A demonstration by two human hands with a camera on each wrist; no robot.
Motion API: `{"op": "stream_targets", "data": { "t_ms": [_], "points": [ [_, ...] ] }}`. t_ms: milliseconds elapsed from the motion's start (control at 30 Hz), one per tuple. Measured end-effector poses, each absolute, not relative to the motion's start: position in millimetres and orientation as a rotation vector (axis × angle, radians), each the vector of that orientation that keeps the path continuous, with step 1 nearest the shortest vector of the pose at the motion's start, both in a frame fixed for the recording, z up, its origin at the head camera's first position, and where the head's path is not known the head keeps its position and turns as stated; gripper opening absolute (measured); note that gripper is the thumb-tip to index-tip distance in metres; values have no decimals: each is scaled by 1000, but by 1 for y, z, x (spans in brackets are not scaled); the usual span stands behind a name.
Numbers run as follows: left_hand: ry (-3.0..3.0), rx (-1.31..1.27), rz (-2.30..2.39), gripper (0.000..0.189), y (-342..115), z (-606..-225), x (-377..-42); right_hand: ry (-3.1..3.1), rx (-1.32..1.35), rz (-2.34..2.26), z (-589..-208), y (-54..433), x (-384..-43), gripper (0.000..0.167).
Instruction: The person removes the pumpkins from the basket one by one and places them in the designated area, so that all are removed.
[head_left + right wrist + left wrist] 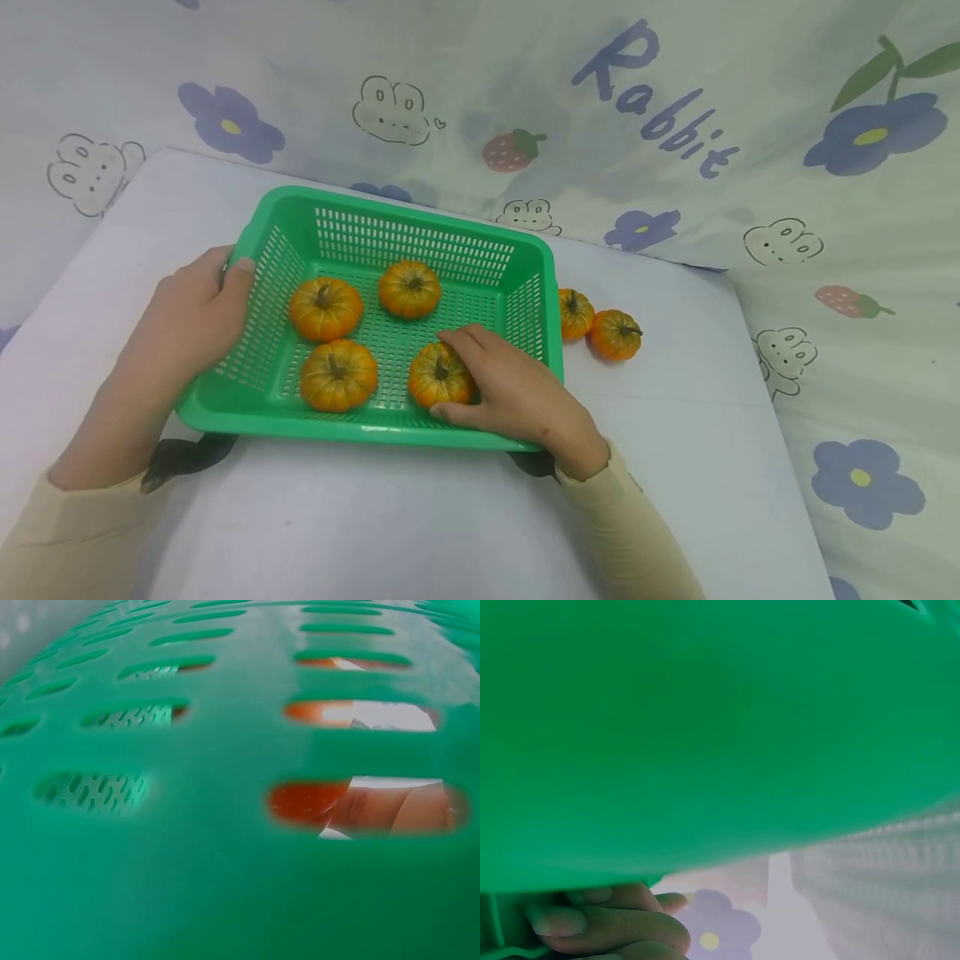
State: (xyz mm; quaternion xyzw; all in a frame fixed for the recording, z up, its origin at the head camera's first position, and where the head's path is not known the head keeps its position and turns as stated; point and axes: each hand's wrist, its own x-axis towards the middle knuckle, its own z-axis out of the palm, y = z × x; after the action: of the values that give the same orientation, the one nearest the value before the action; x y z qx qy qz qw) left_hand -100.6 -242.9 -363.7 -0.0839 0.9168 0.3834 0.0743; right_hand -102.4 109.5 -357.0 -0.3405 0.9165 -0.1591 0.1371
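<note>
A green plastic basket [367, 433] with slotted walls sits on the white table, tilted slightly in the head view. My left hand [197, 312] grips its left rim, thumb on top; the left wrist view shows curled fingers [615, 926] under the green edge. In the basket's front right corner, my right hand [517, 387] holds a small orange pumpkin [433, 379] between thumb and fingers. Through the wall slots the right wrist view shows orange skin [304, 802] and parts of fingers [409, 808]. Three more pumpkins lie inside: front left [339, 379], left [326, 310] and back middle [410, 292].
Outside the basket's right wall, two more small pumpkins, one partly hidden [576, 317] and one in full view [615, 337], lie side by side on the white tabletop [675, 433]. A patterned cloth [465, 100] hangs behind the table and along its right side.
</note>
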Motion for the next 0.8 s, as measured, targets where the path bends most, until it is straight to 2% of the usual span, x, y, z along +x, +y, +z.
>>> {"op": "stream_targets", "data": {
  "t_ms": [800],
  "points": [
    [2742, -257, 1153, 72, -244, -365, -102, 2664, -1019, -476, -359, 110, -103, 80]
  ]
}}
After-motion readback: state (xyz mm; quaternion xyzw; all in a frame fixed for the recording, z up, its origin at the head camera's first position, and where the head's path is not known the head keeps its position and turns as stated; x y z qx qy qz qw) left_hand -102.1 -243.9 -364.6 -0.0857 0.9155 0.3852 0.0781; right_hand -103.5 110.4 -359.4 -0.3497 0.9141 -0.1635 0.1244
